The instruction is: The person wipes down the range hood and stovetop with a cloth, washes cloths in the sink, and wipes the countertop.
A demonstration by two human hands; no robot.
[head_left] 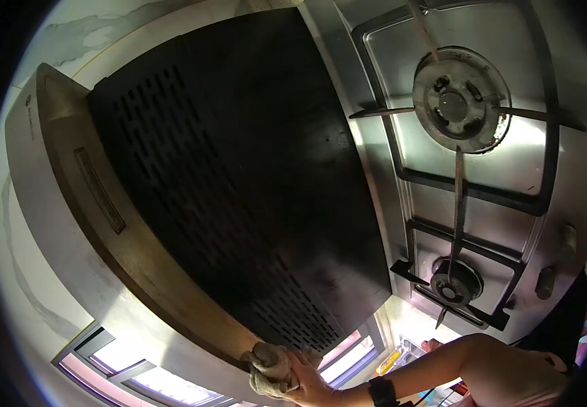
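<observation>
My left hand (310,386) reaches in from the lower right of the head view, with a dark band on its wrist. Its fingers are closed around a crumpled, greyish-beige cloth (270,370). The cloth touches the end of the range hood's brownish lower rim (164,285), near the bottom of the picture. Beside it lies the hood's black slotted panel (273,169). My right hand is not in view.
A steel gas stove (544,176) fills the right side, with a large burner (453,102), a smaller burner (451,288) and two knobs (544,283). Raised pan supports surround the burners. A window (164,380) shows at the bottom. Behind my forearm is a yellow item (388,361).
</observation>
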